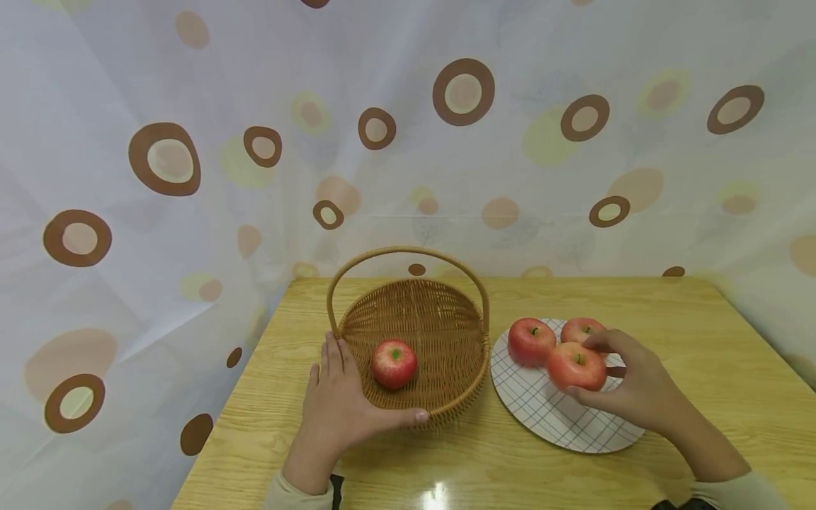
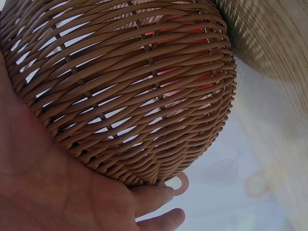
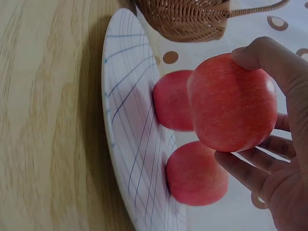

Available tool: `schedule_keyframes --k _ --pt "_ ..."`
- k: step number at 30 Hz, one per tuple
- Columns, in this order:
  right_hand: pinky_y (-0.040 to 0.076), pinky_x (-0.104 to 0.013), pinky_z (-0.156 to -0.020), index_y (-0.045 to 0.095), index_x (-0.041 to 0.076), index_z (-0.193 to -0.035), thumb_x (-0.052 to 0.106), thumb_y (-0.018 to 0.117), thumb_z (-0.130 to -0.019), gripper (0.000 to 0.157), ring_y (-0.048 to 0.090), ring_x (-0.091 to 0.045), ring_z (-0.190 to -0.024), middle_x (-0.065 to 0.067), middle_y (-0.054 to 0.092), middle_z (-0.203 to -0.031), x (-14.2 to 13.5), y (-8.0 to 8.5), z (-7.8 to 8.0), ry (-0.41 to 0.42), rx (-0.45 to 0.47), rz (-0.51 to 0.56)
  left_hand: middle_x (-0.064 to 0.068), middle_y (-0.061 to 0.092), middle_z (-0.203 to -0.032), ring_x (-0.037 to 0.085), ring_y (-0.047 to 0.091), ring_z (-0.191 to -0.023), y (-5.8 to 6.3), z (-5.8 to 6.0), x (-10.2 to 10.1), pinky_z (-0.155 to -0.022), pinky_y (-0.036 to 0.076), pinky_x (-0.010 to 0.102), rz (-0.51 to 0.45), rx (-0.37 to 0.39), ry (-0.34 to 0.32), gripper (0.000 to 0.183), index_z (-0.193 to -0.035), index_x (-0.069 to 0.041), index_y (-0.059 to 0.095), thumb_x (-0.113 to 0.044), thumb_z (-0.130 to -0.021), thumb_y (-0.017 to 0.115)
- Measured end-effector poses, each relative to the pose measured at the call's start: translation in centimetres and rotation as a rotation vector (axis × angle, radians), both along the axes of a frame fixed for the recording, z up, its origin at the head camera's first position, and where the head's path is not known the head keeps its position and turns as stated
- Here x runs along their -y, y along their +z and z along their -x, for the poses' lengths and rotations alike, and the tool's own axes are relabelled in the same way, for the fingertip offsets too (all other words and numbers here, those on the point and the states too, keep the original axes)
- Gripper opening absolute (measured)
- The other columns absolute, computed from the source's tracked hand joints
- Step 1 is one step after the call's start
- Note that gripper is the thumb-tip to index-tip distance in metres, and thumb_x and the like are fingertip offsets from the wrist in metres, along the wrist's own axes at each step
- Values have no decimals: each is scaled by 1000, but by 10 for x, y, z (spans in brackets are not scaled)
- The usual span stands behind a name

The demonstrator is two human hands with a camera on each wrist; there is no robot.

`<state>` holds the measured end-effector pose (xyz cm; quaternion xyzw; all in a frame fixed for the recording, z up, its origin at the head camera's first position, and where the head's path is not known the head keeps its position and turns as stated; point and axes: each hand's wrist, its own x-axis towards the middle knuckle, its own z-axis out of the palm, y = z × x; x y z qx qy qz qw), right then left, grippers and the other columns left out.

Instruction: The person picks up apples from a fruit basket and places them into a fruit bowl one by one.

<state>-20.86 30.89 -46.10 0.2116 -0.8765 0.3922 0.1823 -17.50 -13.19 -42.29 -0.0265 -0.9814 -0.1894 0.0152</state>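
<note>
My right hand (image 1: 644,386) grips a red apple (image 1: 576,368) between thumb and fingers, over the plate. In the right wrist view this apple (image 3: 232,103) hangs clear of the plate's surface. Two more red apples, one at left (image 1: 531,343) and one behind (image 1: 580,330), sit on the white plate with blue grid lines (image 1: 574,433). My left hand (image 1: 339,407) rests on the near left rim of a wicker basket (image 1: 446,354), fingers extended and thumb spread along the edge. The palm lies against the woven side in the left wrist view. One apple (image 1: 394,365) lies inside the basket.
The wooden table (image 1: 714,340) carries the basket on the left and the plate on the right. An arched handle (image 1: 408,249) rises above the basket. Behind and at the sides hangs a white sheet (image 1: 395,177) with brown ring patterns.
</note>
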Motion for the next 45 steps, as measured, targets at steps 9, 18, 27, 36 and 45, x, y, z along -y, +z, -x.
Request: schedule_keyframes --k 9,18,27,36,45 --pt "62 -22 -71 63 6 -124 20 103 -69 69 53 16 -106 -6 67 -117 -19 -10 2 -44 86 -55 29 -14 -173 43 -2 -165 -1 1 0 -129 20 68 -7 12 10 175 -165 10 5 -110 -49 60" --pt "61 -20 -72 63 6 -126 24 103 -70 71 52 16 -105 -7 67 -119 -31 -15 3 -58 128 -85 29 -13 -173 43 -1 -165 0 1 0 -129 21 67 4 9 12 175 -165 10 6 -110 -50 60" --pt "61 -20 -73 63 5 -124 23 102 -70 69 52 16 -105 -8 67 -119 -34 -19 2 -50 153 -78 29 -14 -173 42 -3 -165 3 0 -1 -129 20 67 5 15 11 175 -165 10 6 -109 -50 61" --pt "60 -21 -73 62 5 -125 23 102 -71 70 51 17 -106 -8 66 -120 -37 -20 2 -49 143 -94 28 -14 -173 42 -2 -165 4 1 -1 -129 21 67 -6 14 13 175 -165 10 7 -109 -50 61" --pt "58 -19 -76 60 1 -131 25 101 -73 75 46 20 -108 -14 65 -125 -40 -20 1 -38 175 -132 29 -12 -174 43 0 -165 0 2 -1 -128 23 67 -6 -9 12 174 -165 11 9 -109 -49 61"
